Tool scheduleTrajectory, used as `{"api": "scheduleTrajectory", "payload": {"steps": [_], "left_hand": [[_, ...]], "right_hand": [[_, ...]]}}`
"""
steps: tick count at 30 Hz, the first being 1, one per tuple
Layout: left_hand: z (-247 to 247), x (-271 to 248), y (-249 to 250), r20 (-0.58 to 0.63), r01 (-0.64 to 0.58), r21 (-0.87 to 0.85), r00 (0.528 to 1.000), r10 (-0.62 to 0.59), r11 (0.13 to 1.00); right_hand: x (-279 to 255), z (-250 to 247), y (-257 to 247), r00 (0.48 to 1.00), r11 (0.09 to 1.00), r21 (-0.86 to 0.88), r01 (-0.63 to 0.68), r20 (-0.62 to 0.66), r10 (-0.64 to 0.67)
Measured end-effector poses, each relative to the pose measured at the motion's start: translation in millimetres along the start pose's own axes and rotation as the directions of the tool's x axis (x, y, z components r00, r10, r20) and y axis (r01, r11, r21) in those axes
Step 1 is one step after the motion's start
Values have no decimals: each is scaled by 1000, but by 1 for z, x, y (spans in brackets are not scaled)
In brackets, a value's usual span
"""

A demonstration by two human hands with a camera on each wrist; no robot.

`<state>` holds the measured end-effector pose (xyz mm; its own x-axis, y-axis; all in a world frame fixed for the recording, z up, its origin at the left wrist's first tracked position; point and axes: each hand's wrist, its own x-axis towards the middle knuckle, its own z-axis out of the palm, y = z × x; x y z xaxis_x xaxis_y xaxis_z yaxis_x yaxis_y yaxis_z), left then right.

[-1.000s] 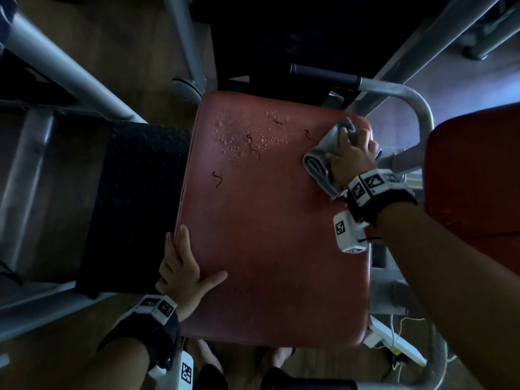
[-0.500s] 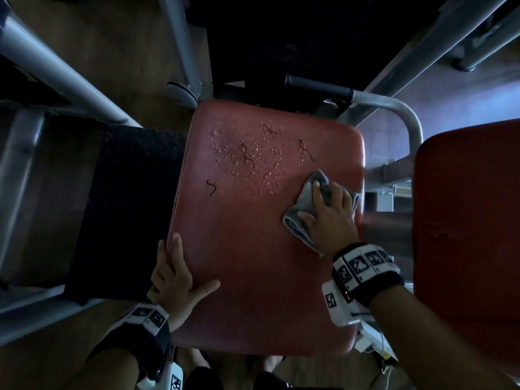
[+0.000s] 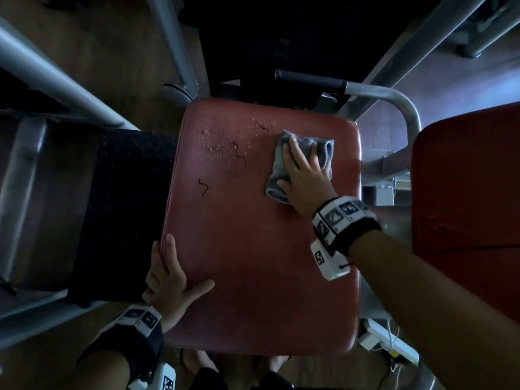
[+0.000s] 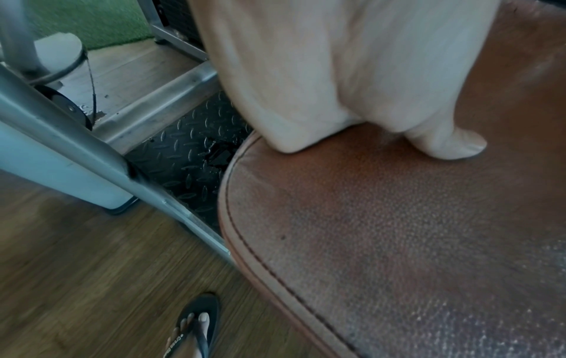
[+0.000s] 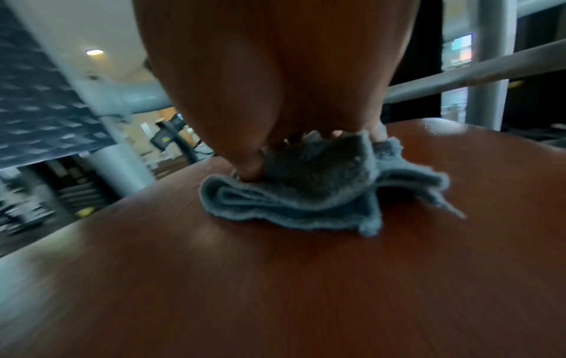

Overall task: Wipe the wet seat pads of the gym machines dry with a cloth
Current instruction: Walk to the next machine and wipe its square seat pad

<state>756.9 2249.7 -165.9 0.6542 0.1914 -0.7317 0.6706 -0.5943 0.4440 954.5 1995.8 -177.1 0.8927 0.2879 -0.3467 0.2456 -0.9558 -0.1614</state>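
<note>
A red seat pad [image 3: 253,263] fills the middle of the head view. Water droplets [image 3: 216,139] bead its far left part, beside dark squiggly marks [image 3: 239,153]. My right hand [image 3: 304,175] lies on a bunched grey-blue cloth [image 3: 277,164] at the pad's far right, fingers spread straight over it. In the right wrist view the thumb digs into the cloth [image 5: 306,193] against the pad [image 5: 275,290]. My left hand [image 3: 171,282] holds the pad's near left edge, thumb on top, fingers curled down the side. The left wrist view shows the thumb [image 4: 453,145] on the leather [image 4: 398,242].
A second red pad [image 3: 464,192] stands close on the right. A grey bar [image 3: 394,99] with a black grip [image 3: 309,78] curves past the far right corner. A black tread plate [image 3: 123,206] and grey frame tubes [image 3: 56,77] lie left. My sandalled foot [image 4: 196,327] is on the wood floor.
The right hand and cloth slid from the far right corner toward me and left, then back toward the far edge beside the droplets. The left hand kept its hold.
</note>
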Motion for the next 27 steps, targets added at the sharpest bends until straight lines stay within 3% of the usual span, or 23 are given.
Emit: {"api": "scheduleTrajectory", "payload": {"steps": [3, 6, 15, 19, 21, 24, 27], "left_hand": [[-1, -1, 1, 8, 10, 2, 1000, -10, 1000], [-3, -2, 2, 11, 15, 3, 1000, -15, 1000], [0, -2, 0, 0, 9, 1, 1000, -9, 1000], [2, 0, -6, -11, 2, 16, 1000, -2, 1000], [4, 2, -9, -11, -7, 14, 1000, 7, 1000], [5, 5, -10, -24, -10, 33, 1000, 11, 999], [6, 6, -10, -35, -3, 39, 999, 4, 999]], "right_hand": [[-31, 12, -1, 994, 995, 10, 99, 45, -99], [-38, 19, 3, 994, 994, 39, 100, 50, -101], [61, -11, 41, 988, 991, 60, -121, -88, 126], [98, -29, 81, 976, 971, 103, -216, 5, 216], [98, -35, 102, 979, 974, 102, -203, 32, 201], [89, -40, 124, 950, 933, 184, -310, 22, 312], [95, -43, 127, 960, 937, 208, -279, 37, 278]]}}
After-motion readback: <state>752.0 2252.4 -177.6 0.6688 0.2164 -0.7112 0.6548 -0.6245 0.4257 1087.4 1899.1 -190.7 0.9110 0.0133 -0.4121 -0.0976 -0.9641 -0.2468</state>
